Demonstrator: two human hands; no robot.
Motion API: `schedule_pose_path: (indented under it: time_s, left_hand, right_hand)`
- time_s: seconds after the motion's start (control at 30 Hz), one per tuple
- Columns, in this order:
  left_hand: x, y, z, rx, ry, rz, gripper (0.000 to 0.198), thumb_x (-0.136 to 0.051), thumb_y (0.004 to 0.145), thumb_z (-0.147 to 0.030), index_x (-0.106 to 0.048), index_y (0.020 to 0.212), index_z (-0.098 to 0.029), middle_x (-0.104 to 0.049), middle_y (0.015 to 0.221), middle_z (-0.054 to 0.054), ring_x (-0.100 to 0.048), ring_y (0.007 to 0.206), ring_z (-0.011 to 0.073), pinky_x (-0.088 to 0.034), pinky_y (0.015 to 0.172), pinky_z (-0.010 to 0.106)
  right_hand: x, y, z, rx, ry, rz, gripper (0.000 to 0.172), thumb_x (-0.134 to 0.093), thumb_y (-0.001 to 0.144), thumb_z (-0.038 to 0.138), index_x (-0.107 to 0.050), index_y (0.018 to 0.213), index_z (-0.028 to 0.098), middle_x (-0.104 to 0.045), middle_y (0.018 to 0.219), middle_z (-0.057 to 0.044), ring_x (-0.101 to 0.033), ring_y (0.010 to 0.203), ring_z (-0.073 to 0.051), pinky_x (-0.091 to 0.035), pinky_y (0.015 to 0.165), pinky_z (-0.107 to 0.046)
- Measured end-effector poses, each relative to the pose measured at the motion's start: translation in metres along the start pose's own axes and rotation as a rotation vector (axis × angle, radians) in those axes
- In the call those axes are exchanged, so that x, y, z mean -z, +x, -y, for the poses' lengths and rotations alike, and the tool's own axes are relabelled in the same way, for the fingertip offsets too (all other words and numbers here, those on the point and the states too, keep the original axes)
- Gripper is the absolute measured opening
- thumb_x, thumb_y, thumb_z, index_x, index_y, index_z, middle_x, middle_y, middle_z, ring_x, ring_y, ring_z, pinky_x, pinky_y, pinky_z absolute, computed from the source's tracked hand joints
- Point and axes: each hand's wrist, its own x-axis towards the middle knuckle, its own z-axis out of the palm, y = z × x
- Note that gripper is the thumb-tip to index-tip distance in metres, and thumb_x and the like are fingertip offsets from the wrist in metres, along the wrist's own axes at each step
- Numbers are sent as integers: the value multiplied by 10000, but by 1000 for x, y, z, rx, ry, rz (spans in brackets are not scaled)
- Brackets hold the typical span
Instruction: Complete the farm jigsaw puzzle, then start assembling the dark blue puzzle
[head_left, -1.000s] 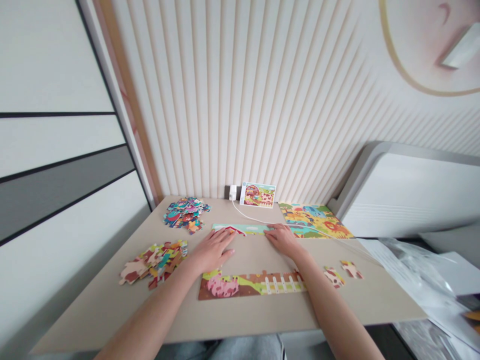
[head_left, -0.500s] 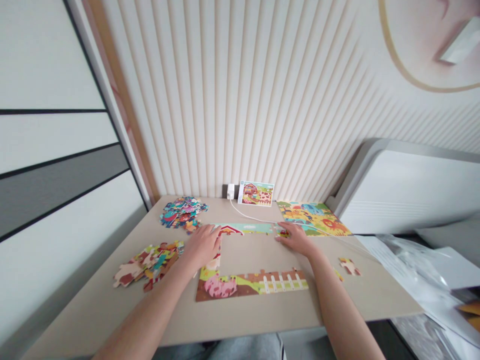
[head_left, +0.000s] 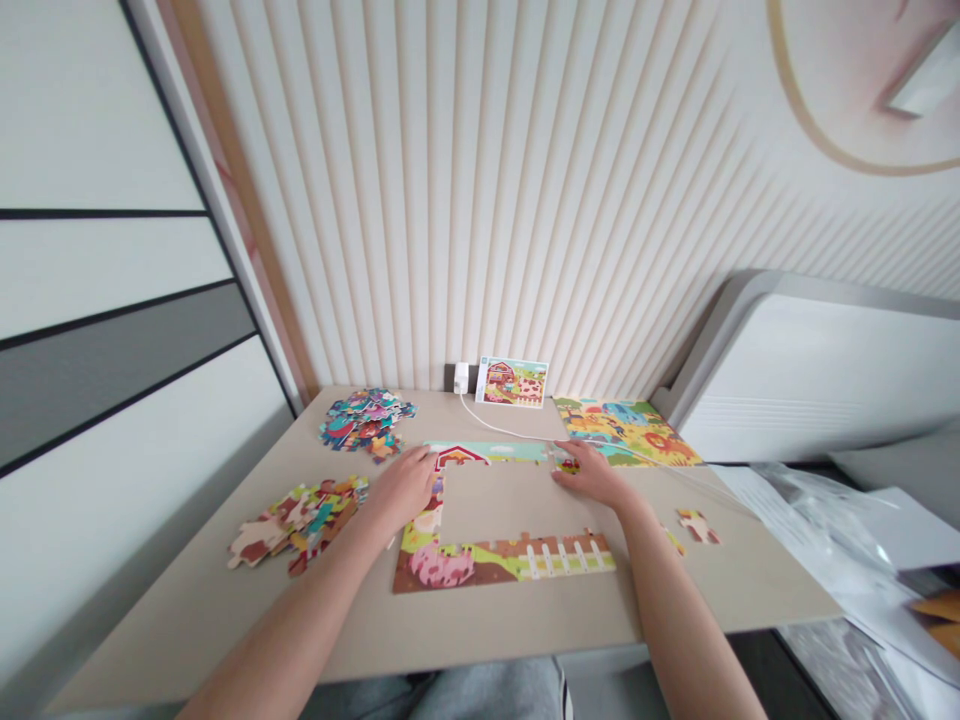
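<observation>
A partly joined farm jigsaw (head_left: 495, 571) lies on the table, with a top strip, a left side and a bottom strip around bare tabletop. My left hand (head_left: 405, 486) rests at its upper left corner beside the red barn roof (head_left: 459, 457), fingers stretched out and partly covering the pieces. At the strip's right end lies my right hand (head_left: 594, 474), thumb and forefinger apart on either side of a puzzle piece with a small red picture (head_left: 568, 466). Its other fingertips touch the strip's end. What lies under both palms is hidden.
Loose farm pieces (head_left: 300, 522) are heaped at left, and a blue-toned pile (head_left: 365, 422) sits behind. A picture card (head_left: 513, 382) leans against the wall. A white cable (head_left: 499, 428) runs past an animal puzzle (head_left: 637, 433). Loose pieces (head_left: 698, 526) lie right of my arm.
The view has shifted slightly. My left hand has moved a little, uncovering more of the jigsaw's left side. My right hand stays at the strip's right end.
</observation>
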Motion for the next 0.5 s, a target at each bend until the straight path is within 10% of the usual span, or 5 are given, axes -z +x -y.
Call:
schedule_pose_path:
  time_s: [0.5]
  left_hand:
    - [0,-1,6,100,52,15,369,-467,920,-114,-678,1218,-166,-643,1290,151,-557,1221,280,-368,1095,410]
  right_hand:
    - [5,3,8,127,55,36,683,-703,806,382,-534,1452,244,-521,1353,-104,-573,1216,-258,-447,1089,-395]
